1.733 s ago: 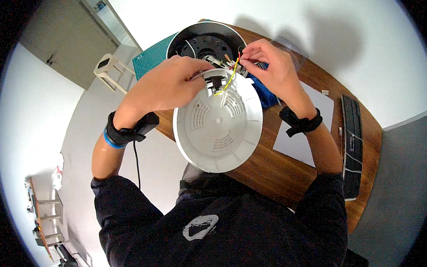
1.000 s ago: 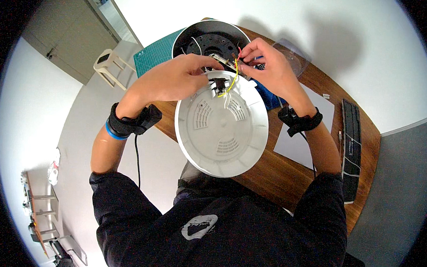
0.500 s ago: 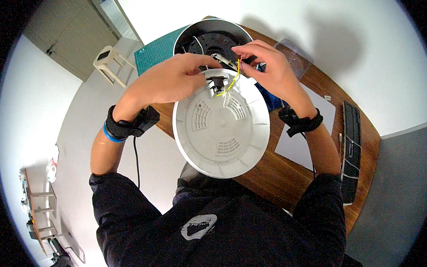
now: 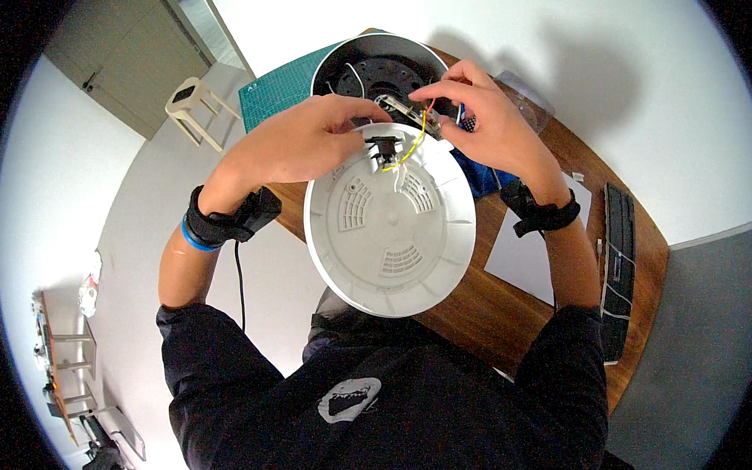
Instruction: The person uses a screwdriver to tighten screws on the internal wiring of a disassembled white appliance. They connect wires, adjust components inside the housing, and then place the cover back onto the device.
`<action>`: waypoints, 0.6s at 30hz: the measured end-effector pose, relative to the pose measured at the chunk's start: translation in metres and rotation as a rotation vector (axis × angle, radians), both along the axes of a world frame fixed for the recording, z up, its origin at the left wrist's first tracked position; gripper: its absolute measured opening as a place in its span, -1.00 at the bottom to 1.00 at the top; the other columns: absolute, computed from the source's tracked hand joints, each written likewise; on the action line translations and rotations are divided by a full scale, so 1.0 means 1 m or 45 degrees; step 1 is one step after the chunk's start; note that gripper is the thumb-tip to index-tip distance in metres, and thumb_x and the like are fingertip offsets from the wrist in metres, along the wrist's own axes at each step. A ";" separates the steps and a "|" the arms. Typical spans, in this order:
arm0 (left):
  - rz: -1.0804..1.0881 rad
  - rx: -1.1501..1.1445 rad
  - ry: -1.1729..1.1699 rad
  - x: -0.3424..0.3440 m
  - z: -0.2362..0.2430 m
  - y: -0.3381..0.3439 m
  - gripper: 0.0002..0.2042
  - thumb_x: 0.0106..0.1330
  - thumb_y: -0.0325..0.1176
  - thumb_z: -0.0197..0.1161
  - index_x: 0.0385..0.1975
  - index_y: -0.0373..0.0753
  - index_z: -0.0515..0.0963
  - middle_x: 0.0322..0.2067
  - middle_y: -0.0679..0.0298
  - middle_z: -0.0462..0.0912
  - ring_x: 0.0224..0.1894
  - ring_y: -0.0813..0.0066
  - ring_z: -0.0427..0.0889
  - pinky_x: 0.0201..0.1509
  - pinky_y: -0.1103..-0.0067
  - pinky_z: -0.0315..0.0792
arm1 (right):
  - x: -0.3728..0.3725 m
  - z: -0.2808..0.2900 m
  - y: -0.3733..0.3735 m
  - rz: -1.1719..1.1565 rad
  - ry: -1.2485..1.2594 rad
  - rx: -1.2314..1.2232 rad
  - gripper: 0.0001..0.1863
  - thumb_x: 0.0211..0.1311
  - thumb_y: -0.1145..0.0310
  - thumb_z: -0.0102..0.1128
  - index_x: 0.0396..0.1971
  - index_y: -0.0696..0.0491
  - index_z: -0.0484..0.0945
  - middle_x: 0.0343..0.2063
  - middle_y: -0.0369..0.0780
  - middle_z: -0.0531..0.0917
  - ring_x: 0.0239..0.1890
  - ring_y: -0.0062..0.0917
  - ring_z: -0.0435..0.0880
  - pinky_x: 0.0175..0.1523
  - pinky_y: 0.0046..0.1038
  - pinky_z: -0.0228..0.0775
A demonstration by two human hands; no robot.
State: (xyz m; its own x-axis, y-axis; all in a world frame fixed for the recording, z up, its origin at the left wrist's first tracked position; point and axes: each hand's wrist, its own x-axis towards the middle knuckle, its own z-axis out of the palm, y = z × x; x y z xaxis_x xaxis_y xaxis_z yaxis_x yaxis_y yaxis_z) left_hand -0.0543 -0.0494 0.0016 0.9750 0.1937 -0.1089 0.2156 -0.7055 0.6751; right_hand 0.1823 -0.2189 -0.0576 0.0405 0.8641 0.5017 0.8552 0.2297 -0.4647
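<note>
A round white vented base cover [image 4: 367, 259] is tilted up in front of me, its ribbed inside showing. At its top edge sits a black socket [image 4: 385, 146] with yellow and white wires. My left hand [image 4: 313, 133] is closed on the cover's rim beside the socket; some fingertips are hidden behind it. Thumb and index finger apart, my right hand [image 4: 487, 123] is beside a yellow wire [image 4: 418, 145] with a red end. Close to these fingers is a narrow metal strip [image 4: 399, 108]. Behind the cover lies a round white housing [image 4: 341, 53] with a dark interior.
A green cutting mat [image 4: 269, 99] lies left of the housing on the wooden table [image 4: 506, 310]. To the right are white paper [image 4: 516, 261], a black keyboard [image 4: 617, 268] and a clear plastic container [image 4: 534, 108]. A beige stool [image 4: 190, 96] stands left.
My right hand has shifted slightly right, and its thumb and index finger are a little farther apart. The red and yellow wire has moved slightly right. My left hand keeps its hold on the cover.
</note>
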 end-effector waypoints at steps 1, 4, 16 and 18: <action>0.003 0.004 -0.050 -0.001 -0.003 0.000 -0.58 0.45 -0.44 0.11 0.28 -0.30 0.64 -0.37 0.28 0.69 -0.35 0.60 0.59 -0.22 0.54 0.51 | 0.001 0.000 0.001 0.026 -0.076 0.094 -0.63 0.26 0.53 0.40 0.07 -0.01 0.78 -0.03 -0.14 0.59 0.10 -0.31 0.65 0.16 -0.32 0.58; 0.013 0.013 -0.133 -0.002 -0.008 -0.001 -0.58 0.43 -0.36 0.12 0.21 -0.32 0.68 -0.43 0.16 0.72 -0.43 0.49 0.64 -0.29 0.48 0.49 | 0.000 0.009 0.003 0.129 -0.174 0.156 -0.66 0.23 0.48 0.43 0.03 -0.02 0.78 -0.04 -0.17 0.62 0.11 -0.26 0.62 0.24 -0.27 0.54; 0.004 0.000 0.039 -0.003 0.005 -0.002 -0.57 0.48 -0.50 0.11 0.32 -0.27 0.61 -0.28 0.27 0.74 -0.26 0.61 0.65 -0.12 0.54 0.58 | 0.003 0.026 0.017 0.230 -0.526 0.024 -0.77 0.19 0.34 0.49 -0.14 -0.04 0.82 -0.15 -0.30 0.69 0.04 -0.31 0.60 0.24 -0.25 0.53; -0.001 0.005 0.019 -0.003 0.002 -0.001 -0.57 0.48 -0.50 0.12 0.32 -0.27 0.61 -0.29 0.28 0.74 -0.27 0.61 0.66 -0.13 0.54 0.58 | 0.002 0.027 0.019 0.215 -0.554 0.003 -0.78 0.19 0.33 0.49 -0.16 -0.04 0.82 -0.16 -0.30 0.70 0.04 -0.31 0.60 0.25 -0.24 0.52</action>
State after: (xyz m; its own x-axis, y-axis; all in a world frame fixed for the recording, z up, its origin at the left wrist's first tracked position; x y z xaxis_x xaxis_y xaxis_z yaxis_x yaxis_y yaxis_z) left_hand -0.0574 -0.0502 0.0036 0.9734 0.1935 -0.1226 0.2251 -0.7084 0.6689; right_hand 0.1845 -0.1998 -0.0310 -0.3153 0.8394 0.4426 0.9210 0.3831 -0.0704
